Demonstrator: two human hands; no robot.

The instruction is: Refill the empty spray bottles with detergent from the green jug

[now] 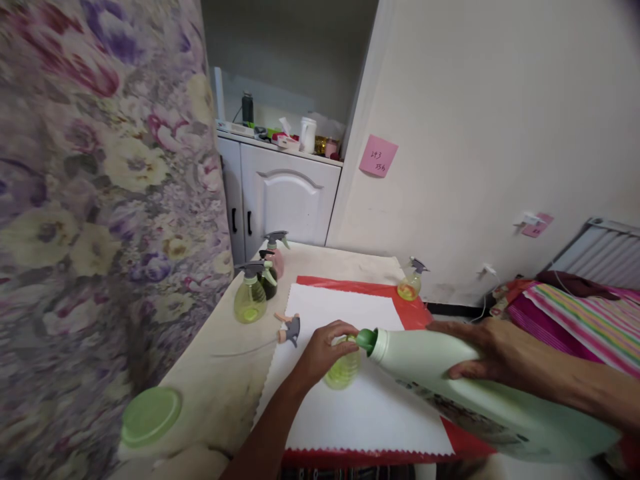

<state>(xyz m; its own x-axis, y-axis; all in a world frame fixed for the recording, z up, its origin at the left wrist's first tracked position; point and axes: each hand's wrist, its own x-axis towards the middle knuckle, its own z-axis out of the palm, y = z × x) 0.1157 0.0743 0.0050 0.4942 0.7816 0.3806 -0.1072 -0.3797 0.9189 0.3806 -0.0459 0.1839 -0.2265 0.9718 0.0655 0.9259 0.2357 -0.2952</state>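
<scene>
Floral curtain (110,220) filled the frame's left side, beside a pale table (210,387). Near the frame's centre the left hand (327,350) curled round the top of a small yellow-green bottle (343,371), seemingly light and smooth, best steadied there. At lower right the right hand (483,345) gripped a big green jug (480,397), probably heavy, best held round its belly, mouth tipped at the bottle's top; a spray head (291,331) lay centre left

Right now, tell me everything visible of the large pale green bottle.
The large bottle looks like smooth, pale green plastic, with a ringed neck, darker green spout and printed label. Held by the right grip, it is tipped sideways, spout by the top of the small bottle; whether they touch is unclear.
</scene>
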